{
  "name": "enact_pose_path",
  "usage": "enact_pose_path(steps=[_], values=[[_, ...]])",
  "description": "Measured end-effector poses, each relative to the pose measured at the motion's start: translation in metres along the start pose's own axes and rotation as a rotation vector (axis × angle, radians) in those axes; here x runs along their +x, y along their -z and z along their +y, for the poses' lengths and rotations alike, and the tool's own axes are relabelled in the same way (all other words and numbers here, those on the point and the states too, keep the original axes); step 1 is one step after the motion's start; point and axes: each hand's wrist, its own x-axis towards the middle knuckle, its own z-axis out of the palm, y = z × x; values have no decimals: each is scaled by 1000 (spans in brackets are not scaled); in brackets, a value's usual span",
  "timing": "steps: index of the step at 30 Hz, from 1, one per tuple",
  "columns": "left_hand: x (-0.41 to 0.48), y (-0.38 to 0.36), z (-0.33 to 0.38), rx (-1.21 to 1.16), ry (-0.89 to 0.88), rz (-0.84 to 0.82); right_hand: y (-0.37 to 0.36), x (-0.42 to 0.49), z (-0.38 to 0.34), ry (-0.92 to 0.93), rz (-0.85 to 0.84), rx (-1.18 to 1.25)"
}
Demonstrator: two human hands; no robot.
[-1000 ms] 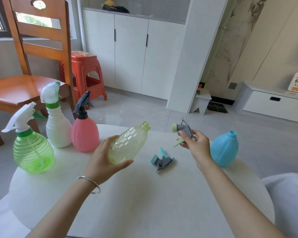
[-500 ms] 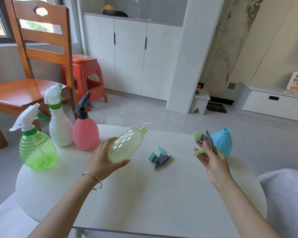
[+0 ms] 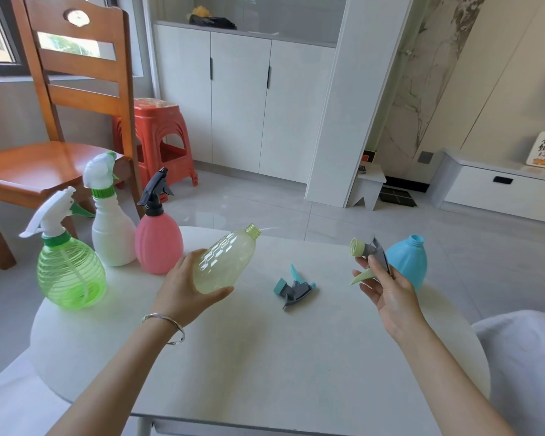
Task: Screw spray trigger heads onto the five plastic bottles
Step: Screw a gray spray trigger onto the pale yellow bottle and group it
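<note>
Left hand (image 3: 188, 289) wraps the pale yellow bottle (image 3: 222, 262) tilted above the worktop (image 3: 265, 357) at frame centre, right hand (image 3: 387, 291) pinches the grey-green trigger head (image 3: 367, 251) to its right; best to square collar over neck before twisting, lest threads cross.

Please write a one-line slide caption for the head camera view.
Left hand holds a capless yellow bottle; right hand holds its grey spray head.
</note>
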Motion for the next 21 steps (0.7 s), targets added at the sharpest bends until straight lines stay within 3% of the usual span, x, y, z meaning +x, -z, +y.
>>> enact_pose_path(steps=[7,17,21], values=[[-8,-6,10,-4,-89,-147,-11,-5,1,20,-13,-112],[-18,-19,45,-300,-135,-254,-41,-16,10,-137,-56,145],[-20,-20,50,-326,-123,-271,-47,-18,9,-92,-112,201]])
